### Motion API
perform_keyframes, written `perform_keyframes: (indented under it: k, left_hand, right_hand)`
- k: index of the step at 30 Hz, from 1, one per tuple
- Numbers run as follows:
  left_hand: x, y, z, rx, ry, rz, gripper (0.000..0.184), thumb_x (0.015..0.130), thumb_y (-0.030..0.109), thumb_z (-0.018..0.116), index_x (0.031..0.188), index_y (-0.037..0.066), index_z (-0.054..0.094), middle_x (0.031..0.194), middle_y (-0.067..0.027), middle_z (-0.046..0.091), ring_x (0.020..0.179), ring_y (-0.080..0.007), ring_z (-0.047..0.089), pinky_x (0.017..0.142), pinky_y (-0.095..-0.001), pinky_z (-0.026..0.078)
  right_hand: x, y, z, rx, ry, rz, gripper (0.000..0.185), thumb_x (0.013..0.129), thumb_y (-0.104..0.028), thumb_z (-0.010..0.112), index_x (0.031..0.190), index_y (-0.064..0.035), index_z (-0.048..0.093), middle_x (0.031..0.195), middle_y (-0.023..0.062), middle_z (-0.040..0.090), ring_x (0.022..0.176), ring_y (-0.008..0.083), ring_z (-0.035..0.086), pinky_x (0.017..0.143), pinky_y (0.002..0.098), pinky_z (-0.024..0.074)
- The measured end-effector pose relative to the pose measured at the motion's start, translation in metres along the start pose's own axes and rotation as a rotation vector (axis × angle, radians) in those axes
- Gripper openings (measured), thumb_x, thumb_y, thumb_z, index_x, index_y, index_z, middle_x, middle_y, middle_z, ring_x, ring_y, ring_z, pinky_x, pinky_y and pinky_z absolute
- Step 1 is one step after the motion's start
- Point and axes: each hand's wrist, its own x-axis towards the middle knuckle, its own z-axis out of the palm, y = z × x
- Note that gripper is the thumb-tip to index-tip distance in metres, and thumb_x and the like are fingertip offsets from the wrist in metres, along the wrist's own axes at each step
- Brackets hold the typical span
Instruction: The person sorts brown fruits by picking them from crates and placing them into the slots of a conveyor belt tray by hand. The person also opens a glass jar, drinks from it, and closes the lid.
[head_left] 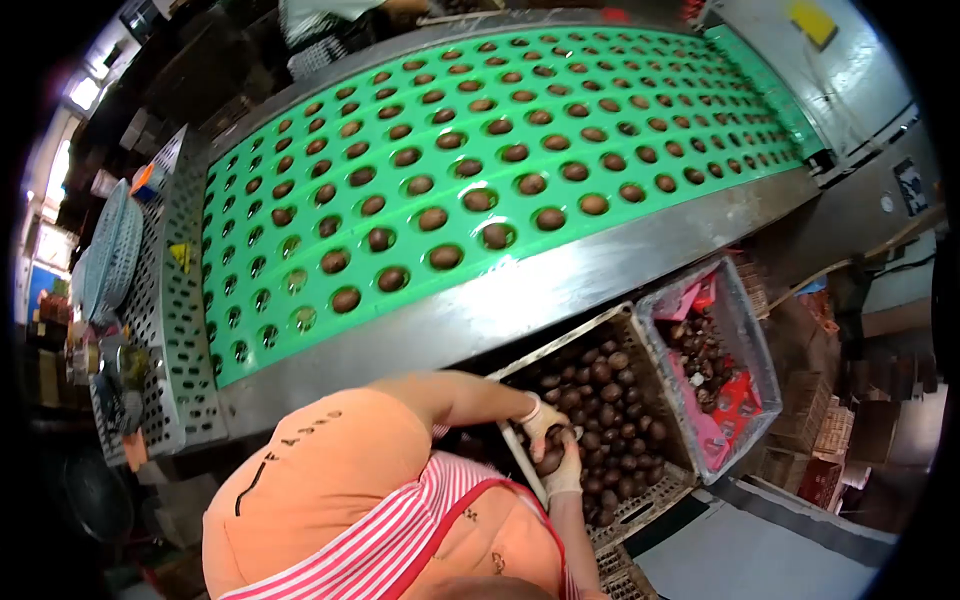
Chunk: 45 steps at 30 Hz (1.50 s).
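My left hand (541, 421), in a pale glove, curls over the near side of a plastic crate (655, 497). A dark brown egg-shaped thing (549, 461) sits in its grip; whether it is an egg or a fruit I cannot tell. My right hand (567, 471), also pale-gloved, meets the left from below. Its fingers are closed, and what lies within them is partly hidden. Many more of the brown egg-shaped things (612, 415) fill the crate under and beyond both hands.
A green conveyor (400, 222) with rows of brown pieces in its cups runs behind a steel edge (480, 312). A grey bin (762, 375) of broken brown bits and red plastic adjoins the crate. Blue baskets (112, 250) stand left. Another person (325, 15) is across the conveyor.
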Motion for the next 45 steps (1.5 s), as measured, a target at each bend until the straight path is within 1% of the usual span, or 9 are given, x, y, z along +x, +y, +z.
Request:
perform_keyframes:
  k: [4,10,16,21,24,32,35,39,45]
  left_hand:
    - [-0.028,0.028,-0.006,-0.464,-0.006,-0.165,0.115,0.056,0.024,0.091,0.151,0.017,0.026,0.144,-0.0176,0.042,0.119,-0.0311,0.054,0.076,-0.0381,0.058]
    - [-0.014,0.037,-0.005,-0.551,0.029,-0.159,0.109,0.063,0.016,0.089,0.151,0.02,0.025,0.149,-0.0162,0.033,0.124,-0.032,0.05,0.079,-0.043,0.06]
    - [-0.053,0.091,-0.041,-0.374,0.26,0.107,0.113,0.049,0.035,0.092,0.145,0.012,0.038,0.135,-0.0221,0.046,0.123,-0.0344,0.049,0.09,-0.0384,0.052]
    - [-0.156,0.086,-0.074,-0.055,0.836,0.364,0.108,0.045,0.04,0.089,0.137,0.003,0.047,0.125,-0.0244,0.055,0.119,-0.0365,0.052,0.1,-0.0405,0.044]
    - [-0.268,0.065,-0.068,0.064,1.174,0.353,0.102,0.046,0.037,0.088,0.131,-0.002,0.049,0.12,-0.0241,0.059,0.113,-0.0359,0.057,0.098,-0.0405,0.046]
    - [-0.489,-0.099,0.063,-0.404,1.62,0.351,0.092,0.056,0.005,0.084,0.138,0.004,0.044,0.13,-0.0122,0.053,0.12,-0.0224,0.051,0.103,-0.0357,0.042]
    - [-0.547,-0.126,0.12,-0.252,1.852,-0.192,0.101,0.051,0.014,0.088,0.141,0.011,0.042,0.132,-0.0151,0.05,0.122,-0.0301,0.049,0.105,-0.0396,0.042]
    - [-0.575,-0.177,0.152,-0.379,1.955,-0.44,0.092,0.055,0.027,0.09,0.135,0.014,0.048,0.124,-0.0157,0.053,0.118,-0.0336,0.049,0.102,-0.0426,0.043]
    - [-0.598,-0.233,0.127,-0.337,1.88,-0.761,0.05,0.084,0.028,0.069,0.131,0.025,0.051,0.119,-0.0156,0.057,0.105,-0.0342,0.059,0.09,-0.0423,0.05]
  right_hand:
    - [-0.024,-0.013,0.026,0.072,0.092,0.041,0.034,0.087,-0.045,0.058,0.109,-0.0194,0.06,0.106,-0.001,0.062,0.098,0.0193,0.059,0.087,0.04,0.0477]
    - [-0.05,-0.034,0.049,0.13,0.298,-0.034,0.056,0.085,-0.045,0.066,0.13,-0.0152,0.052,0.125,0.0056,0.057,0.108,0.0234,0.058,0.087,0.0385,0.0508]
    - [-0.069,-0.092,0.088,0.07,0.074,-0.168,0.053,0.084,-0.044,0.067,0.127,-0.0141,0.057,0.122,0.0033,0.061,0.107,0.0213,0.059,0.088,0.0364,0.0492]
    - [-0.039,-0.102,0.175,-0.19,-0.336,-0.293,0.053,0.088,-0.046,0.061,0.128,-0.0099,0.055,0.125,0.0076,0.059,0.111,0.025,0.058,0.093,0.0392,0.0482]
    - [-0.039,-0.049,0.286,-0.403,-0.644,-0.443,0.035,0.09,-0.033,0.065,0.115,-0.0088,0.059,0.114,0.0066,0.061,0.104,0.0208,0.059,0.094,0.0352,0.047]
    - [-0.009,0.217,0.468,-0.717,-0.917,-0.082,0.016,0.091,-0.018,0.061,0.103,-0.0079,0.059,0.095,0.0035,0.06,0.085,0.0151,0.058,0.076,0.0269,0.0495]
    - [0.002,0.305,0.5,-0.893,-0.943,0.007,0.054,0.081,-0.022,0.075,0.126,-0.0009,0.054,0.117,0.0096,0.06,0.105,0.02,0.058,0.091,0.0321,0.0482]
    - [0.001,0.355,0.539,-1.26,-1.033,-0.103,0.064,0.074,-0.025,0.081,0.127,0.0001,0.055,0.129,0.0165,0.053,0.113,0.0259,0.055,0.096,0.0359,0.0466]
    - [0.033,0.382,0.618,-1.784,-0.971,-1.117,0.051,0.069,-0.025,0.082,0.116,-0.0174,0.065,0.133,0.0216,0.043,0.11,0.0388,0.056,0.095,0.0407,0.049]
